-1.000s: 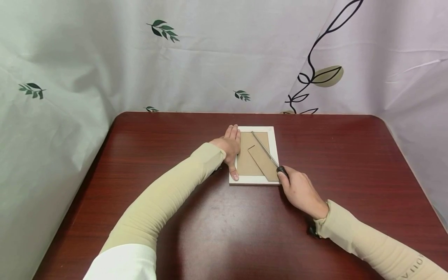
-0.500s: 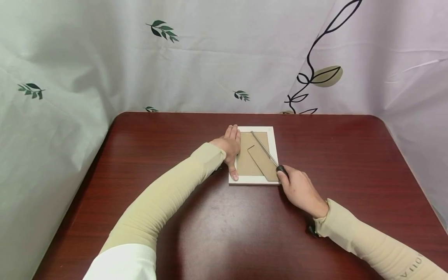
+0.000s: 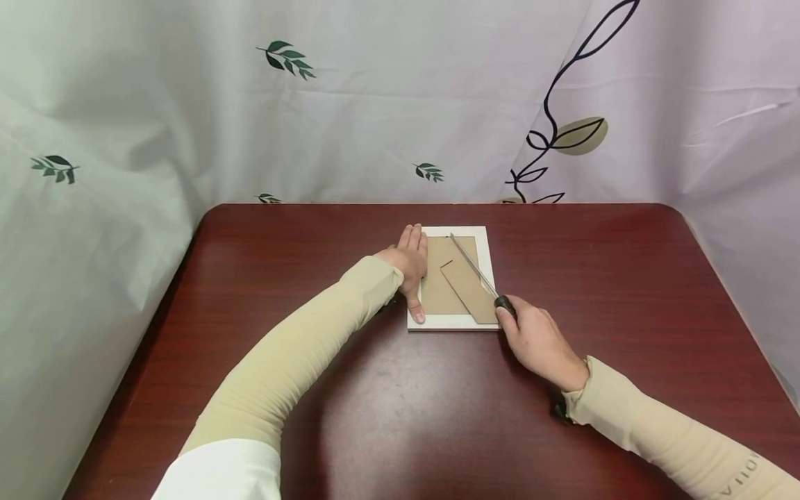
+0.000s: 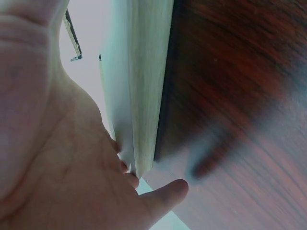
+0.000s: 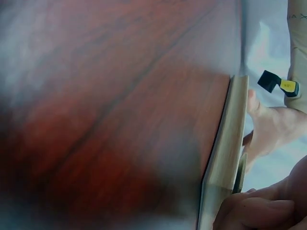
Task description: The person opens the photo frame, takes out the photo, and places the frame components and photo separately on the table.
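Note:
A white picture frame (image 3: 451,321) lies face down on the table, its brown backing board (image 3: 435,295) and folded stand leg (image 3: 473,295) showing. My left hand (image 3: 410,267) rests along the frame's left side, fingers straight and thumb spread near the lower left corner. In the left wrist view the palm lies against the frame's side edge (image 4: 148,86). My right hand (image 3: 539,342), at the frame's lower right corner, grips the black handle of a screwdriver (image 3: 476,269). Its metal shaft slants across the backing board, the tip at the board's top edge.
The dark red wooden table (image 3: 625,292) extends around the frame on every side. A pale curtain (image 3: 375,104) with leaf prints hangs behind the table and at both sides. Beige sleeves cover both forearms, and a small black device (image 5: 278,84) sits at the left wrist.
The head view has shifted slightly. A small dark mark now shows beside the screwdriver tip at the board's top edge. Both hands keep almost the same places on the frame and screwdriver.

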The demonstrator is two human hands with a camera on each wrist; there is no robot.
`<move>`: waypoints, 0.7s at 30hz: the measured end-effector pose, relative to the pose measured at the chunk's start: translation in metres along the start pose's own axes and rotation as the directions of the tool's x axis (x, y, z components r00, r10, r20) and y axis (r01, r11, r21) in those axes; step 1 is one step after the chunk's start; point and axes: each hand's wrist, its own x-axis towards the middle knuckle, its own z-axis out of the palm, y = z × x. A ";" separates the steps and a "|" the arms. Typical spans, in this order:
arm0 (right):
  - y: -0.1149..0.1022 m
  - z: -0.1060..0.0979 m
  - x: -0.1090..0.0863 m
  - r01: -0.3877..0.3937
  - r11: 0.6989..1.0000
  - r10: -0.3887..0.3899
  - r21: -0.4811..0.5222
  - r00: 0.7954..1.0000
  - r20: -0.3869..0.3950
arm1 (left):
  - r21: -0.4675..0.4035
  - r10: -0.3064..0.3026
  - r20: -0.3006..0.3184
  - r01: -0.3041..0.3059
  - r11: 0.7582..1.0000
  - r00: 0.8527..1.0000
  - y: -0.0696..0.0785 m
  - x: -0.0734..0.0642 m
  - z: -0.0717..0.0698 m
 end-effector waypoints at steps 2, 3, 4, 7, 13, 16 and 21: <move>0.001 -0.002 0.000 -0.007 1.000 0.007 0.000 1.000 -0.013 | 0.010 -0.001 0.001 0.001 1.000 1.000 0.001 0.000 0.000; 0.001 -0.003 0.001 -0.012 1.000 0.012 0.000 1.000 -0.019 | 0.019 -0.001 0.001 0.001 1.000 1.000 0.001 0.001 0.000; 0.002 -0.005 0.002 -0.016 1.000 0.016 0.001 1.000 -0.025 | 0.025 0.000 0.000 0.000 1.000 1.000 0.001 0.001 -0.001; 0.003 -0.009 0.005 -0.027 1.000 0.027 0.002 0.999 -0.033 | 0.029 0.003 -0.004 -0.003 1.000 1.000 0.002 0.001 -0.001; 0.005 -0.017 0.018 0.007 1.000 -0.007 -0.010 0.999 -0.052 | -0.061 0.014 -0.023 -0.016 0.998 1.000 -0.001 -0.003 0.002; 0.007 -0.022 0.025 0.030 0.999 -0.031 -0.015 0.997 -0.073 | -0.099 0.027 -0.042 -0.031 0.995 0.999 -0.003 -0.005 0.003; 0.010 -0.025 0.036 0.060 0.998 -0.063 -0.034 0.995 -0.079 | -0.133 0.072 -0.079 -0.082 0.988 0.994 -0.004 -0.009 0.006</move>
